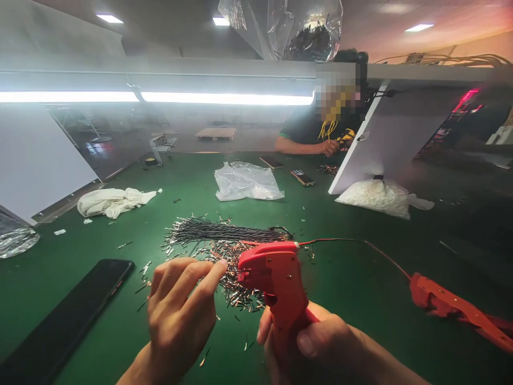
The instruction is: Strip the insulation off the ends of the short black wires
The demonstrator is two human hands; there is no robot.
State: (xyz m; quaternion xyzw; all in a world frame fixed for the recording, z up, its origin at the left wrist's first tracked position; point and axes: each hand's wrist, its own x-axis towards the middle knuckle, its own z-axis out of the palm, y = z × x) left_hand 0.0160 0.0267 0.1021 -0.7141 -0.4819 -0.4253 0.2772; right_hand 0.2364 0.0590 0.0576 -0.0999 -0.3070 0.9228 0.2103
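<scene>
My right hand [316,342] is wrapped round the handle of a red wire stripper [280,267], whose jaws point left. Close in front of those jaws is my left hand [184,305], its fingers pinched together. A thin dark wire seems to run from the fingertips into the jaws; its far part is hidden. Behind the tool lies a bundle of black wires [224,231] with bare ends. Below the bundle, a heap of short wire offcuts [240,299] spreads over the green table [348,278].
A black phone [68,321] lies at left. A red tool [452,307] rests at right, with a thin red cord [360,240] leading toward it. Further back are a white cloth [114,202], a clear plastic bag [248,182] and a filled bag [377,198]. Opposite sits a person [304,139] holding yellow wires.
</scene>
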